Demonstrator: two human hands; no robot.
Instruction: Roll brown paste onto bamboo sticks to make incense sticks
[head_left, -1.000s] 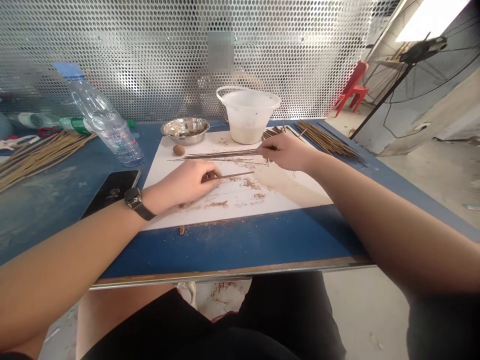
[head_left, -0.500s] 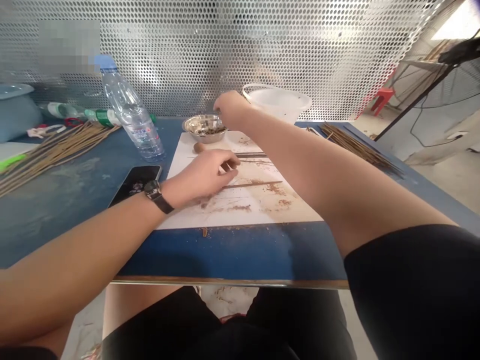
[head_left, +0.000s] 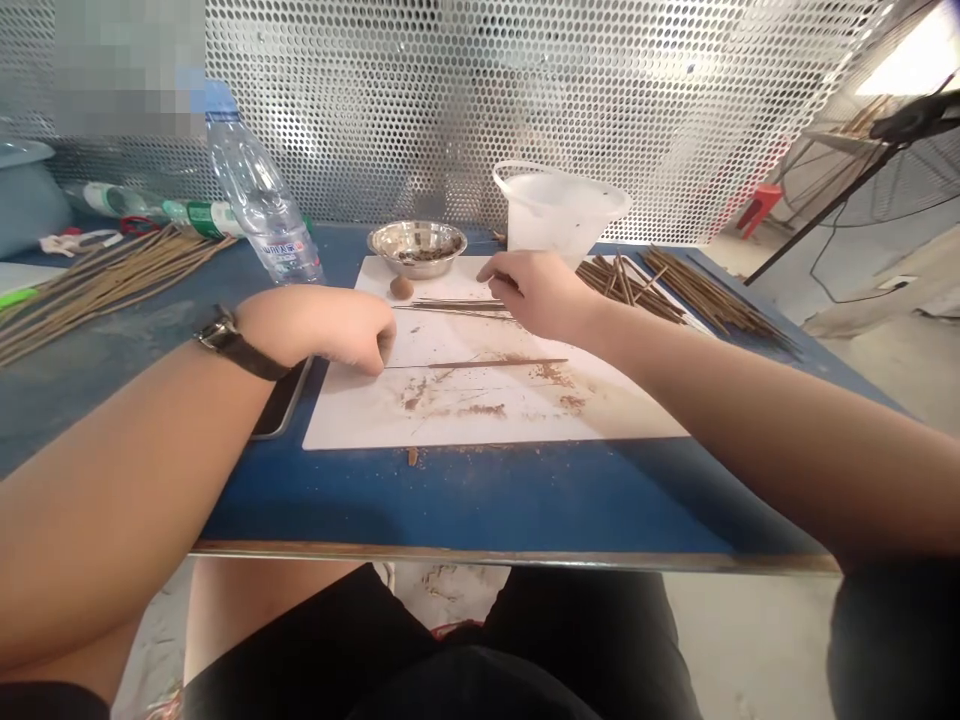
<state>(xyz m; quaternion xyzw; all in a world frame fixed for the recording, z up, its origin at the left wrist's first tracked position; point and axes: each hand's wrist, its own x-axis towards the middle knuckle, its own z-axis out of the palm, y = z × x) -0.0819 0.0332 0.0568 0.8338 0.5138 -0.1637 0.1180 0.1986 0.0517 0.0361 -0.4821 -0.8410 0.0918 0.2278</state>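
On a white board (head_left: 360, 420) lies a thin stick (head_left: 499, 363), its right part coated brown, its bare left end running to my left hand (head_left: 330, 325). The fingers of that hand are curled closed on this end. My right hand (head_left: 544, 290) hovers over the board's far right part, fingers bent and apart, with nothing visible in them. Just left of it, several thin dark sticks (head_left: 457, 306) lie side by side. Behind them sits a small brown ball (head_left: 402, 288), near a metal bowl (head_left: 416, 236) with dark crumbs inside. Brown crumbs (head_left: 487, 410) are scattered over the board.
A white bucket (head_left: 555, 215) stands at the back. Brown stick bundles lie at right (head_left: 712, 295) and left (head_left: 112, 280). A water bottle (head_left: 262, 200) and a phone (head_left: 281, 405) are beside my left arm. A perforated metal panel (head_left: 375, 100) closes the back.
My right hand has come back from beside the bowl and bucket, down over the board. My left hand has moved left, along to the thin stick's bare end, with its fingers closing.
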